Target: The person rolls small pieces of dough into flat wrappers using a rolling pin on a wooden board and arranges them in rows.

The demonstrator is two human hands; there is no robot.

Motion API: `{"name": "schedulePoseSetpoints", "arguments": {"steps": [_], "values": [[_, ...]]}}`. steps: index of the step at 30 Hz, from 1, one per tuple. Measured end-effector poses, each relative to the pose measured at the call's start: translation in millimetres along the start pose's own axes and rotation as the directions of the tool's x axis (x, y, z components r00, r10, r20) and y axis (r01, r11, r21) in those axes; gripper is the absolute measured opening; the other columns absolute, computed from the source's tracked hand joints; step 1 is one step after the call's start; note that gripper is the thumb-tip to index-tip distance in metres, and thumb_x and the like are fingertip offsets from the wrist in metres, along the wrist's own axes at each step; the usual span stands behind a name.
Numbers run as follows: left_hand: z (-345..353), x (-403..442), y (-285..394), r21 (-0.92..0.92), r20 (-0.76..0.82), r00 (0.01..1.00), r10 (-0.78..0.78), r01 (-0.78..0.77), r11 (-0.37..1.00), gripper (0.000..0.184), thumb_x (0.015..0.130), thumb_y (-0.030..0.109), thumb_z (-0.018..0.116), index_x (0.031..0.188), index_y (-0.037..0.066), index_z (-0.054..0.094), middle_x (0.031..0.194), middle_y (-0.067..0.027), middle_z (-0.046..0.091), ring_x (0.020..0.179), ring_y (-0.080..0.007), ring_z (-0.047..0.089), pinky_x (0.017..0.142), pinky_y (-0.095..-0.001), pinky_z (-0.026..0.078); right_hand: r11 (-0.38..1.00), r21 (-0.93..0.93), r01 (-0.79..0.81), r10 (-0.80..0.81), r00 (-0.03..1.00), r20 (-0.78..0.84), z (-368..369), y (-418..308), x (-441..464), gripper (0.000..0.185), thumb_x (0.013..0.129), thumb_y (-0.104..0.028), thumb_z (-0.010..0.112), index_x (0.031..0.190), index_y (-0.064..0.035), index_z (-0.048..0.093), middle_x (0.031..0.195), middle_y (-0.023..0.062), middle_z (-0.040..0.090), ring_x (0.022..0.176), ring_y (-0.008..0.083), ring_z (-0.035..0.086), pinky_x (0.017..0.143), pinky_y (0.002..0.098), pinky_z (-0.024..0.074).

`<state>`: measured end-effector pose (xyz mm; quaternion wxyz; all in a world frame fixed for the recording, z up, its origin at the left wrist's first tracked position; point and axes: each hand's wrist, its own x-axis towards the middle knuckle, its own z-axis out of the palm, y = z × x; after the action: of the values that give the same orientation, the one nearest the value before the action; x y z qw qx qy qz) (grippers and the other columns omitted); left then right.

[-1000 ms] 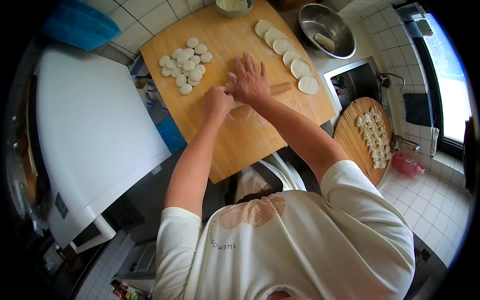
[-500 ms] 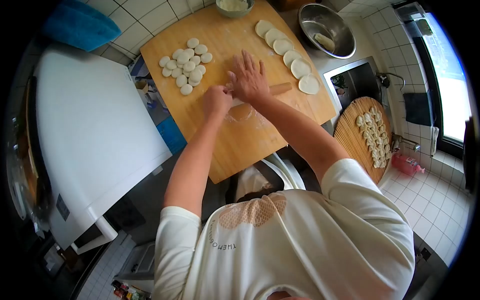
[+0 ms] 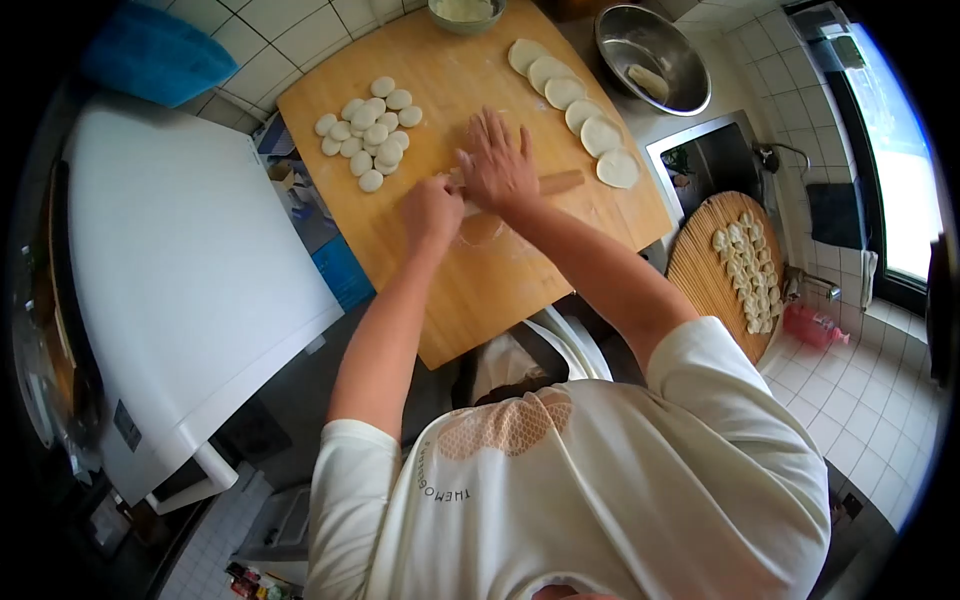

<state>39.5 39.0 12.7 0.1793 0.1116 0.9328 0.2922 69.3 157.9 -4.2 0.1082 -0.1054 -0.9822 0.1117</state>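
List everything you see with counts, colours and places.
Board: one, brown, centre
Dough discs: about twenty, white, board's left
Wrappers: six, cream, board's right
Rolling pin: one, brown, centre
Dough piece: one, white, partly hidden at rolling pin
Small bowl: one, grey, board's far edge
Steel bowl: one, silver, right of wrappers
Dough lump: one, cream, in steel bowl
Sink: one, dark inside, right of board
Tray: one, tan, near sink
Dumplings: many, white, on tray
Bottle: one, pink, beside tray
Appliance: one, white, left
Cloth: one, blue, upper left
Window: one, bright white, far right
Shirt: one, cream, bottom
Left hand: one, curled beside rolling pin
Right hand: one, flat on rolling pin
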Motion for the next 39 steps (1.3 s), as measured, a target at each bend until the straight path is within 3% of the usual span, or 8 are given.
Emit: {"name": "schedulePoseSetpoints", "arguments": {"steps": [4,9,18,23,25,29,31,39], "values": [[-11,13,-1,-0.026,0.043,0.999,0.020,-0.019,0.999,0.014,0.074,0.012,0.063,0.079,-0.001,0.067,0.078,-0.0217,0.064,0.073,-0.0352,0.064,0.064,-0.0424,0.050,0.997,0.069,-0.042,0.038,0.998,0.054,-6,0,-3,0.056,0.091,-0.038,0.046,0.138,-0.0095,0.036,0.148,0.0126,0.030,0.137,0.0261,0.026,0.110,0.0521,0.0162],[1,-13,-37,-0.505,0.021,0.975,-0.221,0.201,0.839,0.017,0.075,0.012,0.065,0.080,-0.004,0.066,0.075,-0.0223,0.064,0.073,-0.0292,0.067,0.063,-0.0385,0.050,1.000,0.020,0.023,-0.025,0.993,0.114,-32,-5,-129,0.060,0.087,-0.041,0.052,0.134,-0.0050,0.043,0.141,0.0115,0.039,0.133,0.0243,0.033,0.108,0.0491,0.0221],[-14,16,-8,0.000,0.034,0.999,0.026,-0.026,1.000,0.014,0.075,0.012,0.059,0.078,0.004,0.069,0.077,-0.0213,0.063,0.074,-0.0385,0.062,0.066,-0.0454,0.049,1.000,0.006,-0.029,0.029,0.995,-0.094,6,-1,9,0.054,0.090,-0.040,0.046,0.131,-0.0050,0.045,0.143,0.0140,0.036,0.133,0.0271,0.032,0.107,0.0533,0.0229],[0,12,-37,-0.148,-0.029,1.000,-0.009,0.004,0.989,0.012,0.074,0.013,0.061,0.074,0.002,0.067,0.072,-0.0193,0.064,0.066,-0.0353,0.062,0.062,-0.0380,0.050,0.997,0.073,-0.019,0.010,0.993,0.122,-23,-8,-73,0.059,0.085,-0.040,0.054,0.133,-0.0080,0.043,0.143,0.0109,0.036,0.134,0.0250,0.031,0.108,0.0513,0.0211],[15,1,-68,-0.494,-0.053,0.982,-0.180,0.131,0.860,0.014,0.074,0.016,0.064,0.078,0.003,0.067,0.074,-0.0170,0.065,0.064,-0.0332,0.062,0.061,-0.0338,0.049,0.995,0.098,0.004,-0.016,0.992,0.128,-28,-8,-118,0.057,0.085,-0.038,0.055,0.133,-0.0102,0.043,0.144,0.0099,0.036,0.135,0.0236,0.031,0.108,0.0505,0.0198],[0,-25,-51,-0.506,-0.003,0.982,-0.187,0.160,0.848,0.016,0.074,0.017,0.066,0.083,0.004,0.067,0.076,-0.0161,0.066,0.067,-0.0327,0.063,0.062,-0.0353,0.050,0.999,0.036,0.016,-0.019,0.996,0.084,-18,-7,-109,0.058,0.085,-0.041,0.054,0.133,-0.0085,0.045,0.143,0.0095,0.037,0.134,0.0232,0.031,0.107,0.0510,0.0209],[-15,-23,-29,-0.103,0.039,0.997,-0.062,0.065,0.993,0.015,0.075,0.016,0.065,0.082,0.003,0.068,0.077,-0.0172,0.066,0.071,-0.0339,0.064,0.064,-0.0382,0.051,1.000,0.018,-0.010,0.009,0.998,0.056,-8,-10,-60,0.055,0.086,-0.038,0.053,0.133,-0.0113,0.045,0.145,0.0097,0.034,0.135,0.0234,0.029,0.108,0.0516,0.0200],[-23,-9,-21,0.031,-0.053,0.987,0.149,-0.147,0.989,0.014,0.078,0.011,0.055,0.080,0.002,0.066,0.083,-0.0213,0.064,0.079,-0.0393,0.061,0.068,-0.0465,0.048,0.995,0.099,0.022,-0.026,0.999,0.039,-12,-11,-93,0.057,0.087,-0.041,0.052,0.133,-0.0089,0.044,0.142,0.0106,0.038,0.134,0.0254,0.031,0.108,0.0511,0.0187]]}}
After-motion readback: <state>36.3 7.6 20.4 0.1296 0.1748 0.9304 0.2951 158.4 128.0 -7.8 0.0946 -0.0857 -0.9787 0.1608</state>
